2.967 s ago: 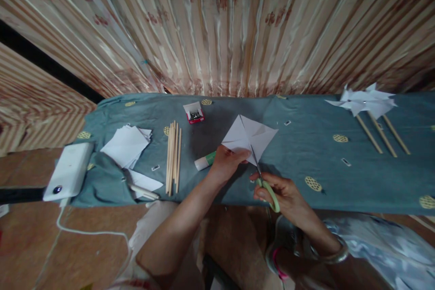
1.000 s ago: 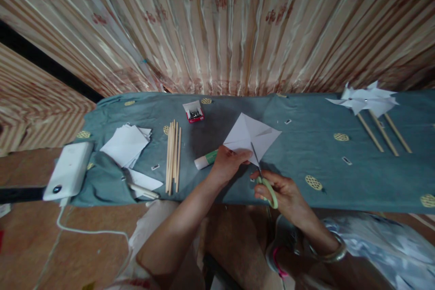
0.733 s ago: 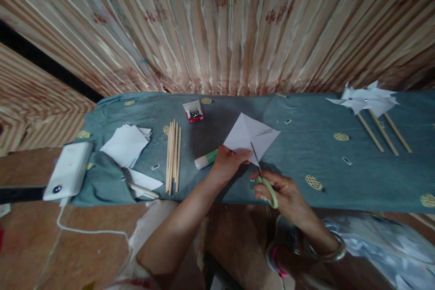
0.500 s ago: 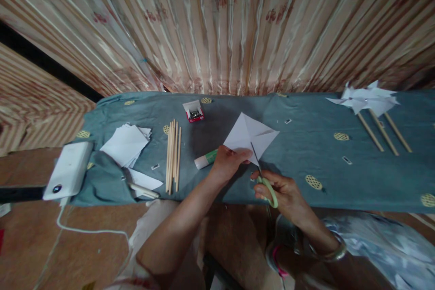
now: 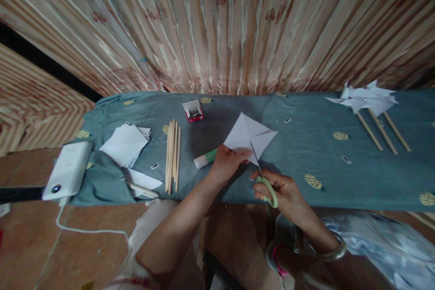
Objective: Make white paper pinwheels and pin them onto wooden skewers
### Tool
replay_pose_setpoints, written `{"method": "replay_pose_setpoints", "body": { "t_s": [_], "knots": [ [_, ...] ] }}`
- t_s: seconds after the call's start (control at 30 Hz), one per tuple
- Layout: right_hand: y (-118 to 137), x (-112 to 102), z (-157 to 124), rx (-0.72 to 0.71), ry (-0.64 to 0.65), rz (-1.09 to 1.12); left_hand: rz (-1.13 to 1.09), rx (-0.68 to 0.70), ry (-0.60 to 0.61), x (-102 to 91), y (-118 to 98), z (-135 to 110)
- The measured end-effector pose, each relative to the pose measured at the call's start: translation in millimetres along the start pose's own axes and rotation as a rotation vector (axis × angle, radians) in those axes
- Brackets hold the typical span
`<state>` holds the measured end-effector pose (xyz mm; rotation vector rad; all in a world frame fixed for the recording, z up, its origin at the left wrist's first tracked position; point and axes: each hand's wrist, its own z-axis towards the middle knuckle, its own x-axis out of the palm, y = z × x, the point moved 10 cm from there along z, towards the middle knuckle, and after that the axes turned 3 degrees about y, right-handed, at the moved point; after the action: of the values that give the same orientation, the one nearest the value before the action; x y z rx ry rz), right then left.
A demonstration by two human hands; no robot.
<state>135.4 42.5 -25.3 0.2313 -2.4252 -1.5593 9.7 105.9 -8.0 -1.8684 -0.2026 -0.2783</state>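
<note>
Left hand [image 5: 228, 162] is pinching a creased white paper square [image 5: 239, 132], thumb on top. Right hand [image 5: 279, 189] is gripping green-handled scissors [image 5: 271, 192], blades crossing the paper's near corner. Paper is sitting over teal cloth [image 5: 292, 152], right of a glue stick [image 5: 203, 160] that's lying just beside the left hand.

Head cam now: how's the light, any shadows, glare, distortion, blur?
Head view throughout: dim overall; dark patch, likely shadow, on the cloth left of the paper; shiny streaks on the curtain, whose folds splay towards the edges; bits in the box too small to tell.
</note>
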Motion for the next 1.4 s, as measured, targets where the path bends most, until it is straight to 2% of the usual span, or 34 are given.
{"method": "replay_pose_setpoints", "body": {
  "t_s": [0.3, 0.5, 0.6, 0.73, 0.83, 0.93, 1.03, 1.27, 1.4],
  "knots": [
    [5, 0, -8, -0.081, 0.122, -0.197, -0.042, 0.025, 0.014, -0.1, -3, 2],
    [12, -21, -18, -0.041, 0.136, -0.412, -0.079, 0.018, -0.020, -7.7, -5, 5],
    [19, -48, -24, -0.062, 0.038, -0.631, -0.058, 0.006, -0.034, -8.1, -3, 4],
    [35, -93, -34, -0.105, -0.283, -0.965, -0.001, -0.032, -0.014, 0.4, 6, 2],
    [49, -105, -41, -0.191, -0.454, -1.190, 0.029, -0.054, 0.081, 15.7, 16, 1],
    [53, -107, -43, -0.249, -0.543, -1.382, 0.105, -0.054, 0.200, 30.6, 27, 0],
    [55, -102, -40, -0.298, -0.574, -1.529, 0.188, -0.047, 0.263, 37.1, 36, 0],
    [64, -92, -32, -0.332, -0.630, -1.664, 0.405, 0.111, 0.239, 28.6, 23, -1],
    [66, -88, -28, -0.358, -0.612, -1.668, 0.670, 0.217, 0.163, 14.6, 4, -6]
  ]
}}
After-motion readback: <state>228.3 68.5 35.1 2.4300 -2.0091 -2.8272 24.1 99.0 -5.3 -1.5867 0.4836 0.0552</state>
